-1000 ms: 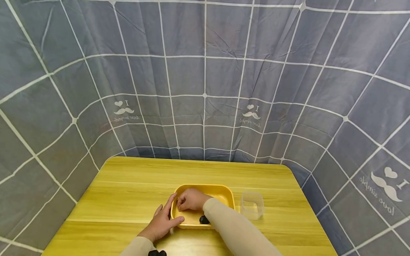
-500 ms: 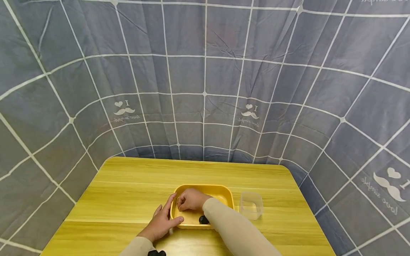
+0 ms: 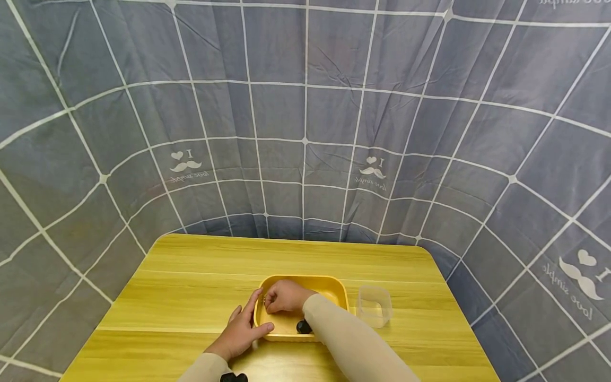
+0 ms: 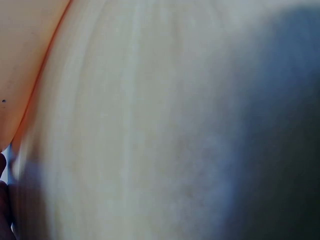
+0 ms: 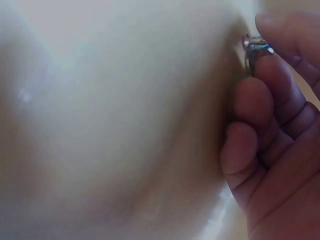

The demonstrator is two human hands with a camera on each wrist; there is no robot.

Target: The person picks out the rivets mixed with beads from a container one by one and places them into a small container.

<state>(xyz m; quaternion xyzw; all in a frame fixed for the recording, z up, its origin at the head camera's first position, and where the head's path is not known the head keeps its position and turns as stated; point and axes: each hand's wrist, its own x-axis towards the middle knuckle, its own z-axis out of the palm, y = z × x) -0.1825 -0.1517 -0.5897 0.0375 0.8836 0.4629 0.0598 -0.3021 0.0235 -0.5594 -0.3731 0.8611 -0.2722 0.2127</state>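
In the head view my right hand (image 3: pixel 285 297) reaches into the left part of a yellow plastic tray (image 3: pixel 345 289), fingers bent. Close up in the right wrist view, the thumb and index finger of this hand (image 5: pixel 280 125) pinch a small shiny metal piece (image 5: pixel 256 46); its exact kind is too blurred to name. Small gold-coloured bits (image 3: pixel 264 300) show at the tray's left end, beside those fingertips. My left hand (image 3: pixel 241 330) rests on the tray's left end with fingers extended, thumb over the front rim. The left wrist view catches mostly blurred table and the tray's edge (image 4: pixel 37 75).
A clear square plastic container (image 3: pixel 374 307) stands right of the tray on the yellow wood-grain table (image 3: pixel 200 286). Something black (image 3: pixel 303 327), partly behind the right sleeve, shows at the tray's front. A grey gridded curtain (image 3: pixel 305 116) surrounds the table's back and sides.
The right hand's fingers shift very slightly within the tray, staying at its left end. The left hand and the tray keep their places.
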